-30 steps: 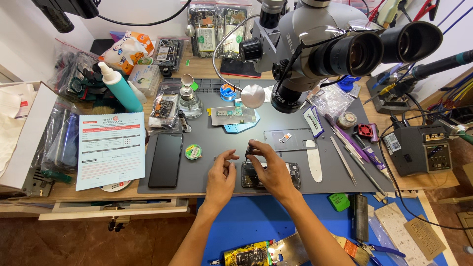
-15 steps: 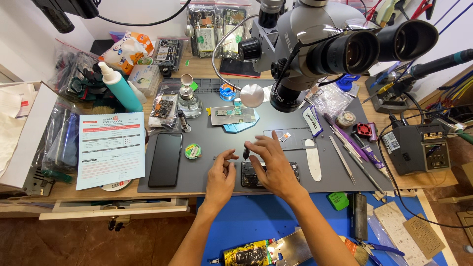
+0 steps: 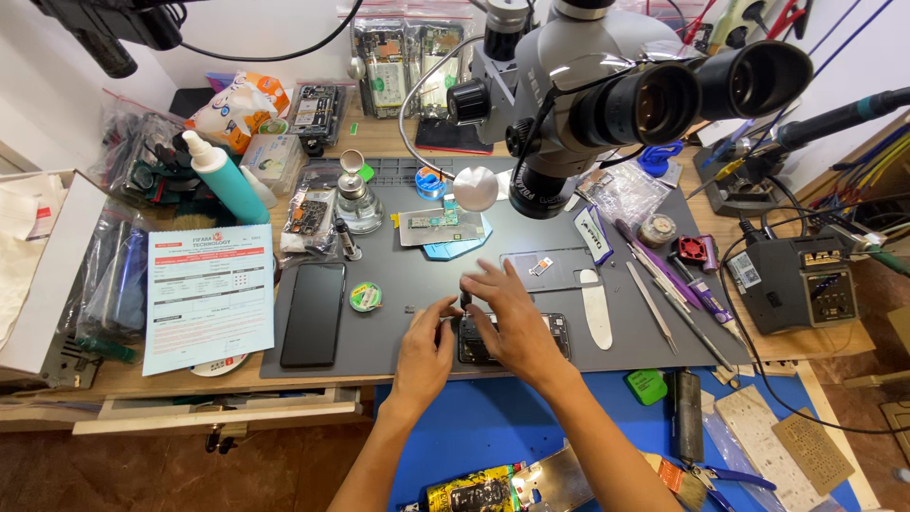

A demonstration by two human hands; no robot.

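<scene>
Two hands meet over an opened phone lying flat near the front edge of the grey mat on the worktop, close to the person so both wrists can rest while they work. Left hand sits at the phone's left end with fingers curled in narrowly, seemingly steadying the body; I cannot tell whether it pinches anything. Right hand arches over the middle of the phone, fingertips drawn together around a small dark tool held upright, probably a driver bearing down on a screw. Just left of them lies a small green roll, and beyond it a black phone face up, set aside but within reach. A printed sheet lies further left, half off the mat. To the right, a white spudger and tweezers lie in a row, handles toward the person, ready to be picked up. Farther back, a circuit board rests on a blue holder directly under the microscope, whose eyepieces lean toward the viewer. A teal bottle stands upright at the rear left, and a soldering station sits well off to the right, away from the parts.
</scene>
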